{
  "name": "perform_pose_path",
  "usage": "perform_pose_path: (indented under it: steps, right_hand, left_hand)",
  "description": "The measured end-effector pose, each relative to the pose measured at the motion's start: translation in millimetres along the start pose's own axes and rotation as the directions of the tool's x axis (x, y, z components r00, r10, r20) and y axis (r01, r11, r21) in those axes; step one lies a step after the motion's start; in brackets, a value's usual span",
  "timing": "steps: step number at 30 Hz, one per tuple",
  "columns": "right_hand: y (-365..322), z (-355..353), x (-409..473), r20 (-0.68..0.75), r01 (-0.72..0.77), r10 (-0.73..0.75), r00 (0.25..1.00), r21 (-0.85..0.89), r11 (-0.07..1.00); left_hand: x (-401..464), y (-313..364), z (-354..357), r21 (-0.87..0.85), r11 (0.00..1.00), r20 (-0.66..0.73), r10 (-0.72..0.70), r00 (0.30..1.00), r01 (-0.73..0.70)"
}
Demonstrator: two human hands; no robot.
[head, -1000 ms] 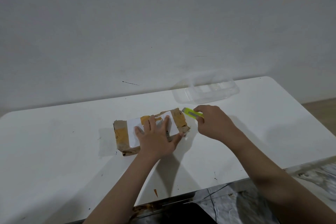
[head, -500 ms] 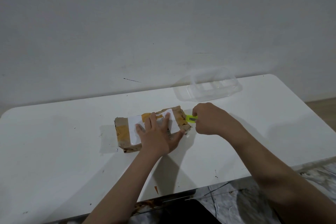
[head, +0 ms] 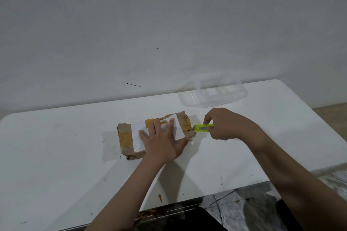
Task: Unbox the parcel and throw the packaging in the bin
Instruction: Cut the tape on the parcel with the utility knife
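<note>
A small brown cardboard parcel point(head: 129, 135), wrapped in yellowish tape and bearing a white label, lies flat near the middle of the white table point(head: 56, 155). My left hand point(head: 161, 142) presses flat on top of its right half, fingers spread. My right hand point(head: 223, 124) grips a lime-green utility knife point(head: 203, 128) whose tip touches the parcel's right end. No bin is in view.
A clear plastic container point(head: 214, 93) sits at the back of the table against the grey wall. The table's front edge runs diagonally at lower right, with marbled floor point(head: 234, 210) and a dark object point(head: 187, 219) below it.
My right hand has drawn back to the right, so more of the knife shows, its tip still at the parcel's right end. My left hand stays pressed on the parcel.
</note>
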State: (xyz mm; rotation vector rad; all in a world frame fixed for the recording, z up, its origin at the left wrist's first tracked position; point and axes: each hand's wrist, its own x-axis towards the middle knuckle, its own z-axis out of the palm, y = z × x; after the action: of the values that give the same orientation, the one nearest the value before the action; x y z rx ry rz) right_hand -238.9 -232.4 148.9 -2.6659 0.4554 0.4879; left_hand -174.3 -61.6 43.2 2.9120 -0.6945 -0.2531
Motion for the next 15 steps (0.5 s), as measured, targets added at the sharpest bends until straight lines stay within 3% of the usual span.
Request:
perform_pose_path:
  steps: [4, 11, 15]
  right_hand:
    - [9.4, -0.2, -0.5, -0.041, -0.015, 0.019, 0.999, 0.100, 0.995]
    - [21.6, 24.7, 1.6, -0.258, 0.023, 0.055, 0.964, 0.288, 0.957]
    - [22.2, 35.3, 0.3, -0.234, 0.029, 0.157, 0.960, 0.635, 0.772]
  left_hand:
    - [1.5, -1.1, -1.0, -0.011, 1.000, 0.040, 0.006, 0.999, -0.006]
    - [0.2, -1.2, -0.5, -0.011, 1.000, 0.051, 0.010, 0.999, -0.010]
    - [1.6, -2.4, -0.7, -0.014, 1.000, 0.040, 0.012, 0.999, -0.011]
